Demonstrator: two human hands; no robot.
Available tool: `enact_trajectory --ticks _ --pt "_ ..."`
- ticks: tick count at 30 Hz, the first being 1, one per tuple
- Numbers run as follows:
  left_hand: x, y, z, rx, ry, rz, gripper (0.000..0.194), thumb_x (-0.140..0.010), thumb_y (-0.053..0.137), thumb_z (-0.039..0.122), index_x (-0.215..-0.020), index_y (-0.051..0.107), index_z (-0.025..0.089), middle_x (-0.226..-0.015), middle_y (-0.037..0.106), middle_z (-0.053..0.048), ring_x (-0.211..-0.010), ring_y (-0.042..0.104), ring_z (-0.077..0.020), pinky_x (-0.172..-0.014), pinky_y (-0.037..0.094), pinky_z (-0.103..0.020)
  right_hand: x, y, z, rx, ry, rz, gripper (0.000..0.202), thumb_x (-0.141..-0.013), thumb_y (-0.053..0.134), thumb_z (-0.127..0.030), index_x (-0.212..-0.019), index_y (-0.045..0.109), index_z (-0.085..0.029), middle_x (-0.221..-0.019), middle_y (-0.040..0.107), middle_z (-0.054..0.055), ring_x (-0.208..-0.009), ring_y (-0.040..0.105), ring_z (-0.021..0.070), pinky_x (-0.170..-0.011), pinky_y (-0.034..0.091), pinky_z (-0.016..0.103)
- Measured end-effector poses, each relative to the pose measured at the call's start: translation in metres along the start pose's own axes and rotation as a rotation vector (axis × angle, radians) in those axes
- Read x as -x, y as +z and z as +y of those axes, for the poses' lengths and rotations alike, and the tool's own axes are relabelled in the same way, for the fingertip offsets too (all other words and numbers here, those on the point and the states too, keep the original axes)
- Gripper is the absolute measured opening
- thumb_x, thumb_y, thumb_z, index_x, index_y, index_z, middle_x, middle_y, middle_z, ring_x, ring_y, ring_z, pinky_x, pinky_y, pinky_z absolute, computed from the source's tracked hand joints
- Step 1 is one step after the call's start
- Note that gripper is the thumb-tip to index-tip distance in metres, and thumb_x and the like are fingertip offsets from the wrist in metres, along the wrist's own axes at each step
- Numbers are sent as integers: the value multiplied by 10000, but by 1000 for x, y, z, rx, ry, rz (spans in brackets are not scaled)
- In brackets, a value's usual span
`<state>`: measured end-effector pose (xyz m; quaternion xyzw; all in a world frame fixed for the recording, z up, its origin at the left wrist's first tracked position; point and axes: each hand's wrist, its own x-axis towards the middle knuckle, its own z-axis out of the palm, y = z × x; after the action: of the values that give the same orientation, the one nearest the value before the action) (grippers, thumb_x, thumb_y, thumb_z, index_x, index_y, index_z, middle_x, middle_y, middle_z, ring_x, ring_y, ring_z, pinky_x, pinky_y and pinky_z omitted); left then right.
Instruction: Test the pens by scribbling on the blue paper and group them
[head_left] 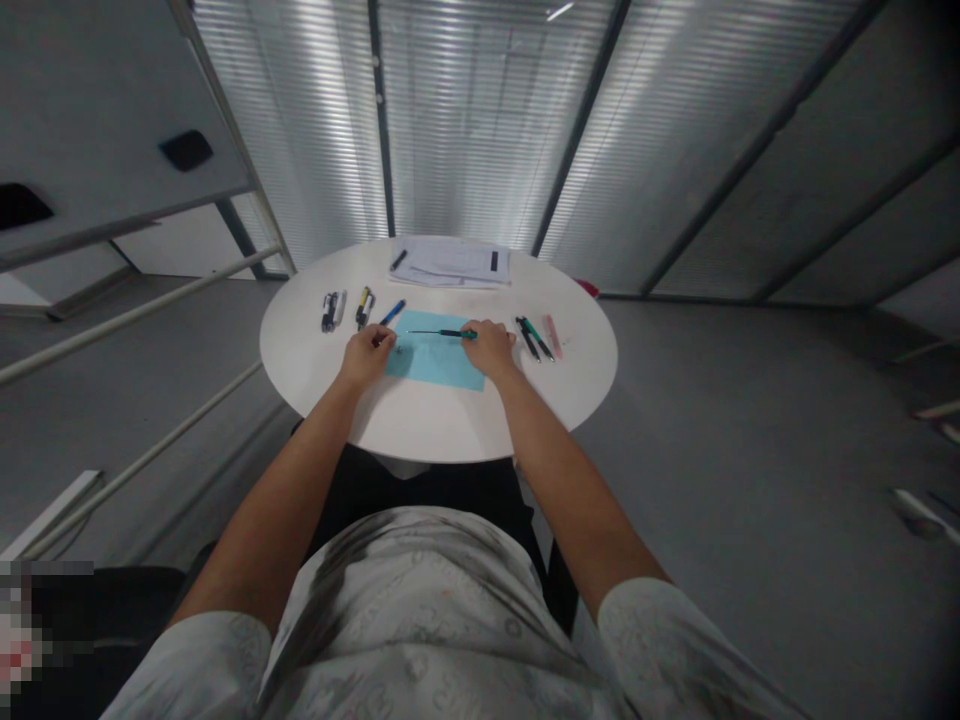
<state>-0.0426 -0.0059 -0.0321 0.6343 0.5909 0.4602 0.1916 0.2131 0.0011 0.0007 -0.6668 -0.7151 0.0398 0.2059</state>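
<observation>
Short-sleeved, pale patterned shirt (427,610), worn by the person seated at a round white table (427,430). Laid flat near the table's middle: one light-blue rectangular sheet (442,372), apparently a work surface against which small parts would show up.

Right hand (489,348): fingers closed around a slim dark pen with a green section and a thin front (454,334). Pen lies level above the sheet, thin end toward the left hand, a hold that seems to leave the front exposed and within the other hand's reach.

Left hand (367,358): fingers curled at the sheet's left edge; whether they pinch anything cannot be told.

Beyond the left hand: one blue pen (393,313), yellow-and-black pens (364,305), black and grey pens (330,312). Beside the right hand: dark and green pens (538,338), pink strip (553,336). Grouped at the sides, seemingly to keep the middle free.

Far edge: stacked white papers (450,265), black pen (399,260) on their left corner.
</observation>
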Motion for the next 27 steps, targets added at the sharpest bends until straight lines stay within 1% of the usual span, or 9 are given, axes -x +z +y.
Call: enact_trajectory --ticks 2,5,7,9,14,20,24,27 --pt "1 -1 4 -88 -1 -16 214 -851 617 326 -925 759 184 -874 746 -71 -785 645 -207 -756 487 -324 0 1 0 2 12 -14 337 -947 552 -254 -1208 754 -326 -1236 715 94 -1191 566 325 -976 402 479" --pt "3 0 12 -299 51 -66 196 -856 628 268 -960 784 212 -992 773 -86 -914 676 -253 -862 495 -367 -1 2 1 2 28 -12 337 -945 550 -259 -1200 760 -322 -1237 717 97 -1188 572 332 -980 405 490" --pt "6 1 17 -405 110 -93 210 -885 616 266 -988 793 223 -1071 774 -103 -1015 671 -293 -939 481 -422 -2 3 2 -6 31 -9 337 -941 551 -262 -1196 763 -321 -1237 719 94 -1191 575 338 -982 408 499" --pt "9 1 21 -460 142 -121 236 -920 591 284 -1014 799 225 -1118 768 -119 -1073 660 -316 -983 469 -459 -2 4 1 -12 28 -19 335 -940 552 -268 -1194 765 -319 -1240 721 92 -1198 576 341 -987 410 505" --pt "11 1 24 -503 129 -150 311 -958 533 295 -1085 806 216 -1184 752 -138 -1133 651 -343 -1003 473 -494 -1 5 -1 -6 20 -55 329 -940 561 -270 -1195 765 -310 -1263 725 85 -1208 580 334 -998 412 497" --pt "11 0 24 -542 104 -188 342 -963 511 287 -1116 810 221 -1239 742 -152 -1186 638 -367 -1001 480 -517 -1 5 -1 12 14 -61 323 -943 572 -274 -1206 757 -310 -1272 728 78 -1207 588 322 -1000 413 486" --pt "11 -1 25 -527 99 -191 339 -961 516 283 -1114 811 215 -1240 745 -153 -1175 642 -360 -1010 481 -520 0 5 -2 10 10 -66 325 -949 562 -271 -1207 757 -301 -1281 724 83 -1209 579 321 -997 406 478" --pt "12 -2 26 -503 99 -181 350 -973 502 295 -1122 808 211 -1216 749 -151 -1154 653 -339 -1005 485 -498 0 5 -3 17 -5 -63 320 -951 552 -265 -1193 757 -301 -1283 716 83 -1208 569 317 -996 397 475"
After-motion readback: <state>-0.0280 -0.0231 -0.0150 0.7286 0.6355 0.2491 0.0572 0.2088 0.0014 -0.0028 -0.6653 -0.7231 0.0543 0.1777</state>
